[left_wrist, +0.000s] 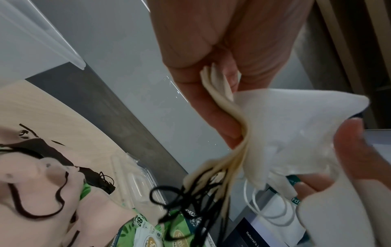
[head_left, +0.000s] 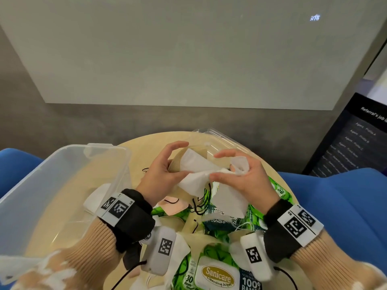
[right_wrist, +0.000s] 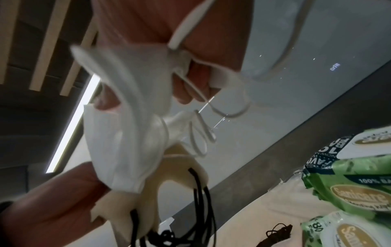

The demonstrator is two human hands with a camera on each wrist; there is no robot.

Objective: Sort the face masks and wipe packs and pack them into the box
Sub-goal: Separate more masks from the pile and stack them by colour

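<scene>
Above the round wooden table (head_left: 150, 143), my left hand (head_left: 177, 162) pinches a stack of beige masks (left_wrist: 222, 100) whose black ear loops (left_wrist: 190, 200) hang down. My right hand (head_left: 222, 166) grips a crumpled white mask (head_left: 196, 170) with white loops (right_wrist: 201, 133), and it lies against the beige stack. Both hands are close together at mid-table. Green Sanicare wipe packs (head_left: 217, 275) lie under and in front of my wrists, mixed with loose beige, white and pink masks (head_left: 173, 204). The clear plastic box (head_left: 41, 185) stands to the left with nothing visible in it.
The box's clear lid (head_left: 219, 139) lies at the table's far edge behind my hands. Blue seats (head_left: 335, 206) flank the table. A dark screen with text (head_left: 351, 139) stands at the right, and a grey wall is behind.
</scene>
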